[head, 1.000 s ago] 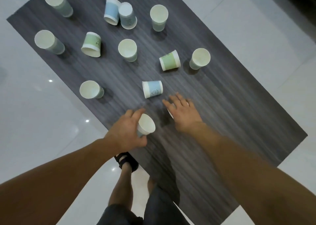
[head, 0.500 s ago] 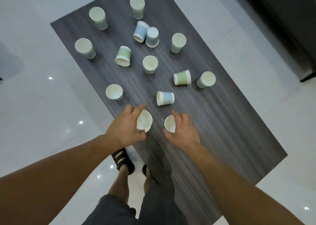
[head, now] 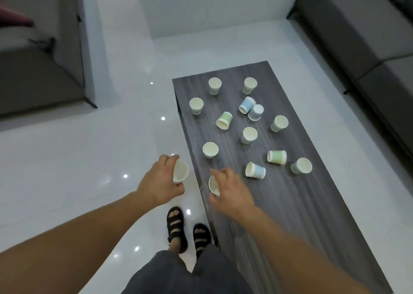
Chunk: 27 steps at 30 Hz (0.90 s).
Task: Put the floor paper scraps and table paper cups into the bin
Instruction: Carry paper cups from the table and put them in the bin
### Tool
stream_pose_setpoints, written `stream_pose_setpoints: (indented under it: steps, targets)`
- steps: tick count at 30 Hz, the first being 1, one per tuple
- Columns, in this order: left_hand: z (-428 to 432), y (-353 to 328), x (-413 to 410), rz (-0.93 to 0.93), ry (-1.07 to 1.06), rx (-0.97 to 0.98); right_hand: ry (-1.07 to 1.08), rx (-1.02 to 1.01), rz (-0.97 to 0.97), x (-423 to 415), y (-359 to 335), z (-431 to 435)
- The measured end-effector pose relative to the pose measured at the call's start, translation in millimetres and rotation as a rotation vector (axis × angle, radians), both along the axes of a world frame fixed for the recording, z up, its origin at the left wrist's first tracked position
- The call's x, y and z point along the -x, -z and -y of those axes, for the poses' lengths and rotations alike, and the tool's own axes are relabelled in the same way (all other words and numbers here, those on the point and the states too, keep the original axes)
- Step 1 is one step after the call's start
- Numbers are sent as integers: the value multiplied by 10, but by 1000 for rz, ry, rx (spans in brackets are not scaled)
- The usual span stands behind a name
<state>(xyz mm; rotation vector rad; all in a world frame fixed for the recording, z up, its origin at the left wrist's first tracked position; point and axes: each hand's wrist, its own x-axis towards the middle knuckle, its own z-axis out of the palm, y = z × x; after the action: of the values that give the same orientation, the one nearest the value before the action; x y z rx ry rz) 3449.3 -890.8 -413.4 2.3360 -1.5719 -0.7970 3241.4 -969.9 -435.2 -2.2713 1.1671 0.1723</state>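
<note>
Cups, one per hand: my left hand (head: pixel 159 183) grips a cup (head: pixel 180 172) at 11 o'clock beyond the table (head: pixel 312 204) edge, my right hand (head: pixel 230 192) pinches a second cup (head: pixel 213 185) at 12 (presumably one trip to the unseen bin), other cups (head: pixel 249 134) waiting toward 1 o'clock.

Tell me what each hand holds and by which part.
Left hand grips a cup round its side wall. Right hand grips a second cup, also round its side wall.
</note>
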Motion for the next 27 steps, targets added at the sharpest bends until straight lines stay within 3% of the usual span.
stream_pose_setpoints:
  steps: [8, 14, 21, 27]
  targets:
    - [-1318, -367, -166, 42, -485, 13, -480, 42, 60, -780, -210, -439]
    - [-2518, -561, 25, 87, -887, 67, -845, 55, 68, -1287, -442, -1238]
    - [-4052, -687, 547, 122, -1280, 155, -1187, 127, 87, -1610, -714, -2644]
    - [-5630, -758, 1329, 155, -1570, 213, -1441, 178, 149, -1458, -883, -4412]
